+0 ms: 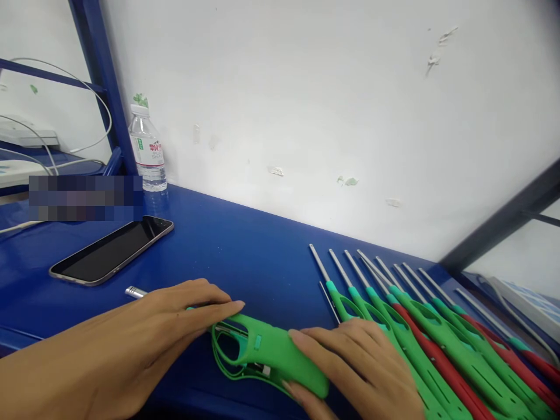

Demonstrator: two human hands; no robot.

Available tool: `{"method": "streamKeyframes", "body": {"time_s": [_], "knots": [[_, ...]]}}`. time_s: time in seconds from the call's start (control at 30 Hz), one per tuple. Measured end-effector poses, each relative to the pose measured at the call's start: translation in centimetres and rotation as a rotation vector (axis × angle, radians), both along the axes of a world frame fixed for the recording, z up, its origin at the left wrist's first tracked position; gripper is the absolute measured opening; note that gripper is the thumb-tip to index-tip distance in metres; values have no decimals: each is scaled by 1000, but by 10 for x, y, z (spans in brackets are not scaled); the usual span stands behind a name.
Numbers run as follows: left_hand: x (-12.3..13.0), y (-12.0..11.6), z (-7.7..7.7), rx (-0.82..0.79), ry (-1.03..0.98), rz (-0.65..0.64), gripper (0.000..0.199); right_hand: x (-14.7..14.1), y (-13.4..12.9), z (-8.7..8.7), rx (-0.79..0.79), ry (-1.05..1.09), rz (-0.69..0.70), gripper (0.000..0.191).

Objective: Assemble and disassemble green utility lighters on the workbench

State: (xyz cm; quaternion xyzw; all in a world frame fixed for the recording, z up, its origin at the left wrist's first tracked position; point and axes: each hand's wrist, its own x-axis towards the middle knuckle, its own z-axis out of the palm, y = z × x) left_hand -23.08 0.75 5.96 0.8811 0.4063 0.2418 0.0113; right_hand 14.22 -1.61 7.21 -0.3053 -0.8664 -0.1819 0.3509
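Observation:
A green long-nosed lighter (280, 350) lies slantwise between my hands, low in the middle of the view. Its casing halves gap along the lower edge, and inner parts show there and through the trigger loop. My left hand (184, 321) is closed round the nozzle end; the metal tip (135, 292) sticks out beyond it to the left. At the handle's other end, my right hand (350, 364) grips the casing with thumb and fingers. Close to the right hand, several green and red long-nosed lighters (455, 356) lie side by side, metal tubes toward the wall.
A smartphone (114, 249) lies on the blue tabletop (245, 245) at left. Behind it a water bottle (147, 151) stands against the white wall (306, 105). White cables (100, 102) hang by a blue frame post (102, 64). At right, a dark bar (494, 219) slants across.

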Motion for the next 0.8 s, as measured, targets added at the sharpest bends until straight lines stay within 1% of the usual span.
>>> {"method": "streamKeyframes", "body": {"time_s": [0.07, 0.1, 0.2, 0.27, 0.33, 0.43, 0.53, 0.63, 0.73, 0.8], "knots": [[3, 4, 4, -69, 25, -89, 69, -1, 1, 0, -26, -2, 18, 26], [4, 7, 7, -95, 10, -122, 69, -1, 1, 1, -42, -5, 32, 27], [8, 18, 17, -144, -63, -214, 59, -3, 3, 1, -84, -22, 70, 28], [9, 23, 23, -169, -83, -253, 51, -6, 4, 2, -110, -26, 85, 27], [10, 26, 27, -198, -93, -252, 41, -9, 4, 2, -119, -18, 92, 25], [10, 27, 27, -232, -92, -209, 32, -14, 4, 2, -91, 8, 73, 30], [11, 25, 26, -241, -88, -185, 32, -18, 3, 1, -89, 18, 56, 33], [14, 24, 29, -251, -106, -171, 30, -19, 2, 0, -104, 31, 45, 34], [17, 24, 31, -223, -85, -171, 31, -18, 0, -2, -114, 31, 37, 28], [19, 24, 26, -188, -47, -181, 34, -16, 0, -3, -125, 19, 33, 23]]}}
